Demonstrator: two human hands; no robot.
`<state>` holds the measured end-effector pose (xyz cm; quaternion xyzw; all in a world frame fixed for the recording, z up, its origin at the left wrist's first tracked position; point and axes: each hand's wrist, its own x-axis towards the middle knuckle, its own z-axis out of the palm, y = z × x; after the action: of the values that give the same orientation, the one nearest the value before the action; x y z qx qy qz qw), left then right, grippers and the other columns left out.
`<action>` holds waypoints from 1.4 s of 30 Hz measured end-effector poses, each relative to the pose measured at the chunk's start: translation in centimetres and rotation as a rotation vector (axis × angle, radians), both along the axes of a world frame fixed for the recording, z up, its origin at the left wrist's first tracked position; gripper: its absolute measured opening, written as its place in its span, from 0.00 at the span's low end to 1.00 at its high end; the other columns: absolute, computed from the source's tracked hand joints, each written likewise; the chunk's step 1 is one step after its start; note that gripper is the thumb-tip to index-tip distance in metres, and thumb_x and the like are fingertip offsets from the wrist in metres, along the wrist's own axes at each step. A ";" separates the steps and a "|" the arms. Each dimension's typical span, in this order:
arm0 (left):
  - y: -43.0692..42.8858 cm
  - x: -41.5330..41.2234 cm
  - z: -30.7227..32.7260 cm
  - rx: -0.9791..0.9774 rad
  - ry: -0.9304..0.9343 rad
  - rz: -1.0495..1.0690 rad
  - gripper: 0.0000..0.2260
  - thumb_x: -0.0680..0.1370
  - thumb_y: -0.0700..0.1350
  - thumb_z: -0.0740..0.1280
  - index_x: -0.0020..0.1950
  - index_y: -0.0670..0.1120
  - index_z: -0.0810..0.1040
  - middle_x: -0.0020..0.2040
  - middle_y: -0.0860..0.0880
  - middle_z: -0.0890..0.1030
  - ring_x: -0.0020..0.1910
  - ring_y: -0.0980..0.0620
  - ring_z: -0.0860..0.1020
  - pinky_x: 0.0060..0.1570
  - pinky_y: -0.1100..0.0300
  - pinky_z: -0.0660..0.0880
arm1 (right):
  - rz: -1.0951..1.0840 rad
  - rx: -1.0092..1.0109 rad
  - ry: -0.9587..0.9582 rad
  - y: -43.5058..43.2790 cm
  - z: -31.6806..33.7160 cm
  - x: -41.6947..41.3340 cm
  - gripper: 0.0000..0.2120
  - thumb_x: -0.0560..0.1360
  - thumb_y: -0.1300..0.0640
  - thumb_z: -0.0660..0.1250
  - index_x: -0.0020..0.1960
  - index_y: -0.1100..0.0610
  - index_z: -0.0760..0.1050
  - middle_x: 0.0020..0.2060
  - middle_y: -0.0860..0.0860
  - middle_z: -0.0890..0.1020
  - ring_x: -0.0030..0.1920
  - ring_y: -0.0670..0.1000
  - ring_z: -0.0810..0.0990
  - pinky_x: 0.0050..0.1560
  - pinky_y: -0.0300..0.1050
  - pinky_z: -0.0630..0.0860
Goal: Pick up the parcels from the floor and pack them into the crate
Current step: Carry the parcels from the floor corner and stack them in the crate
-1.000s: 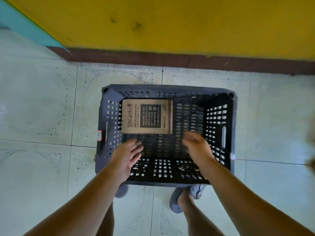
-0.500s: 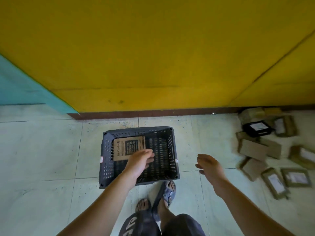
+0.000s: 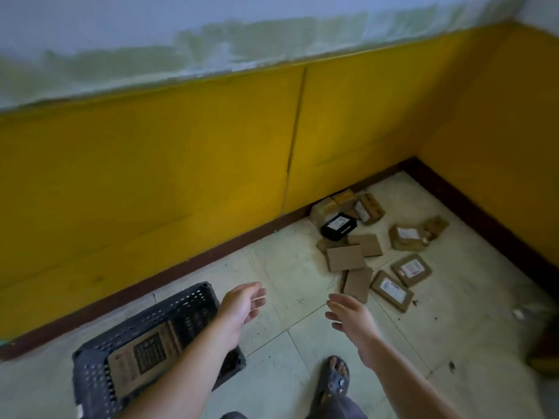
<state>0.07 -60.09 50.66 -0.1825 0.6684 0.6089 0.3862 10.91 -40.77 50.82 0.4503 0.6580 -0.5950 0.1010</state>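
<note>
A dark slotted plastic crate [image 3: 99, 376] stands on the floor at lower left, with one brown printed cardboard parcel [image 3: 142, 358] lying inside it. Several cardboard parcels [image 3: 346, 257] and one black parcel [image 3: 338, 226] lie scattered on the tiles near the room's corner at right. My left hand [image 3: 243, 302] hovers beyond the crate's right end, fingers relaxed and holding nothing. My right hand [image 3: 351, 313] is stretched toward the pile, fingers straight and empty, a short way from the nearest brown parcel [image 3: 358, 282].
Yellow walls [image 3: 181, 164] with a dark skirting strip meet in a corner behind the pile. My sandalled foot [image 3: 334, 378] stands on the pale tiled floor [image 3: 290, 267] between crate and pile. A blurred dark object [image 3: 544, 346] sits at the right edge.
The view has swung up and right, from straight over the crate toward the parcel pile. Both hands have left the crate and reach out to the right, empty.
</note>
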 end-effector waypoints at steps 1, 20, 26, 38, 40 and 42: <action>2.3 -0.1 0.0 -0.003 0.011 -0.022 0.10 0.82 0.44 0.59 0.59 0.46 0.78 0.54 0.49 0.82 0.55 0.50 0.80 0.56 0.55 0.75 | -0.028 0.002 0.014 2.1 0.1 0.2 0.14 0.80 0.61 0.61 0.65 0.60 0.74 0.55 0.55 0.80 0.51 0.52 0.79 0.46 0.40 0.74; 35.0 -3.3 -6.9 -0.093 -0.194 -0.110 0.07 0.80 0.44 0.63 0.54 0.45 0.79 0.49 0.48 0.84 0.50 0.48 0.81 0.61 0.49 0.73 | -0.231 -0.101 -0.104 32.5 -5.0 -2.5 0.13 0.80 0.59 0.61 0.64 0.57 0.75 0.52 0.51 0.81 0.50 0.50 0.81 0.50 0.43 0.75; 42.5 -10.2 -12.9 -0.115 -0.310 -0.111 0.08 0.80 0.42 0.62 0.56 0.44 0.78 0.51 0.47 0.83 0.49 0.50 0.80 0.50 0.56 0.74 | -0.280 -0.151 -0.252 38.4 -9.8 -8.7 0.14 0.80 0.59 0.61 0.64 0.58 0.75 0.53 0.53 0.81 0.51 0.51 0.80 0.51 0.44 0.74; 56.0 -23.2 -33.7 -0.240 -0.320 -0.182 0.07 0.82 0.43 0.60 0.58 0.47 0.75 0.55 0.47 0.81 0.52 0.48 0.80 0.56 0.52 0.76 | -0.244 -0.226 -0.273 51.4 -29.6 -23.9 0.13 0.80 0.60 0.61 0.64 0.56 0.75 0.56 0.54 0.81 0.54 0.51 0.80 0.51 0.40 0.76; 57.1 -24.1 -38.5 -0.291 -0.327 -0.196 0.05 0.81 0.46 0.60 0.56 0.51 0.73 0.53 0.49 0.80 0.50 0.51 0.80 0.53 0.54 0.75 | -0.247 -0.272 -0.267 52.7 -34.2 -24.8 0.12 0.80 0.60 0.61 0.62 0.55 0.75 0.55 0.53 0.81 0.54 0.51 0.80 0.51 0.39 0.75; 58.2 -25.1 -43.7 -0.307 -0.332 -0.192 0.08 0.80 0.49 0.62 0.58 0.51 0.73 0.55 0.49 0.80 0.54 0.50 0.79 0.57 0.53 0.75 | -0.233 -0.312 -0.266 53.6 -39.1 -25.2 0.11 0.80 0.60 0.61 0.61 0.52 0.75 0.53 0.50 0.81 0.53 0.49 0.80 0.49 0.37 0.75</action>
<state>-24.98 -1.84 6.97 -0.2721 0.6948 0.4224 0.5146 -14.31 12.85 11.74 0.5767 0.4826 -0.6325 0.1857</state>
